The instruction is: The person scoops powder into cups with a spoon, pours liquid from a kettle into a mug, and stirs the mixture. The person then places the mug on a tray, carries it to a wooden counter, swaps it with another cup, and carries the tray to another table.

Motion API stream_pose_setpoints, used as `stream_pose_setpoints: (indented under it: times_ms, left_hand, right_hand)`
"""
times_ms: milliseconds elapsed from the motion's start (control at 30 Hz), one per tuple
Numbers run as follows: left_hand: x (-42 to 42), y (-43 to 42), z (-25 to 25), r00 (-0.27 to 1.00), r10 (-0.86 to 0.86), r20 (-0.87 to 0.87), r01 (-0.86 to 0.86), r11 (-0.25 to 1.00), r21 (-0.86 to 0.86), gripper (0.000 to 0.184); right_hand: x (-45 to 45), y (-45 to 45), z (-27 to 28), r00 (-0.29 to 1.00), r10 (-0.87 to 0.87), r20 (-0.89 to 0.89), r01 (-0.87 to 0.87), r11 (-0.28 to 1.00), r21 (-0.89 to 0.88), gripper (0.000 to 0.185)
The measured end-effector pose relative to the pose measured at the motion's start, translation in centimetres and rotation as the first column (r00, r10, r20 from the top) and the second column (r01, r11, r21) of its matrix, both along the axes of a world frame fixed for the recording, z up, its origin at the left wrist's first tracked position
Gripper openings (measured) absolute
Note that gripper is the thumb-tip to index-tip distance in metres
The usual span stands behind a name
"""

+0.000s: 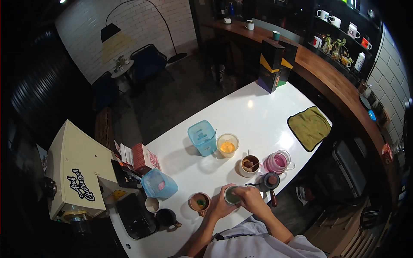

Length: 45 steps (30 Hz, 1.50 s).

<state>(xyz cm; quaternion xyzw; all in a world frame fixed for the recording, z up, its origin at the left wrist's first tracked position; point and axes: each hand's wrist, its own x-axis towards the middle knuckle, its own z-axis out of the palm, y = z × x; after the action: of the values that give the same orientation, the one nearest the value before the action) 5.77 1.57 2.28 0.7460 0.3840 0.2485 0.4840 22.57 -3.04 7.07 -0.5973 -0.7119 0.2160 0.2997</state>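
Item 1: round cup, pale-rimmed and green inside, rigid-looking and probably ceramic (pixel 232 198). Location: at the near edge of the white, smooth-topped table (pixel 254 112), in front of the person's body. Handling, as judged: light to moderate in weight, stiff-walled, slick if wet, liable to chip. Best hold: round the outer wall below the rim, kept level. A handle cannot be made out.

Item 2: left hand (pixel 219 205); fingers curved round the cup's outer side, holding it.

Item 3: right hand (pixel 254 201); fingers bunched narrowly at the rim, over the opening. Whether they pinch anything cannot be told.

Item 4: brown round cup with handle, a green patch inside (pixel 199 201); just left of the left hand.

Item 5: dark round metal-looking tool with brown wooden handle (pixel 269 181); beside the right hand, handle towards the near edge.

Item 6: white round mug, brown contents (pixel 249 166); beyond the hands.

Item 7: clear pink-tinted jug (pixel 279 161); right of the mug.

Item 8: olive-green, dark-bordered fabric cloth (pixel 309 128); at the table's near right corner.
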Motion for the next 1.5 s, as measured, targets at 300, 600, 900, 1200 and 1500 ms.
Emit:
stream_pose_setpoints:
  times_ms: [300,600,900,1200,1500]
  left_hand:
    - [0.2,0.0,-0.3,1.0,-0.003,0.005,0.003,1.0,0.018,0.084]
    - [0.2,0.0,-0.5,0.997,-0.003,0.073,0.003,1.0,0.008,0.083]
    - [0.2,0.2,-0.5,0.999,-0.015,0.033,0.016,1.0,-0.018,0.084]
    - [0.1,0.2,-0.5,0.999,-0.015,0.033,0.014,1.0,0.018,0.085]
    - [0.3,0.0,-0.1,0.996,0.0,0.085,0.001,1.0,-0.011,0.083]
  right_hand:
    - [1.4,-0.4,2.1,0.993,0.032,0.114,-0.029,0.999,-0.032,0.026]
    - [0.8,0.3,0.5,0.996,0.093,0.012,-0.093,0.996,-0.006,0.027]
    - [2.1,-0.3,1.3,0.979,0.163,0.123,-0.144,0.978,-0.153,0.029]
    - [1.1,0.3,1.3,0.993,0.086,0.08,-0.087,0.996,0.019,0.028]
    - [1.9,-0.8,1.2,0.986,0.158,0.053,-0.152,0.983,-0.105,0.024]
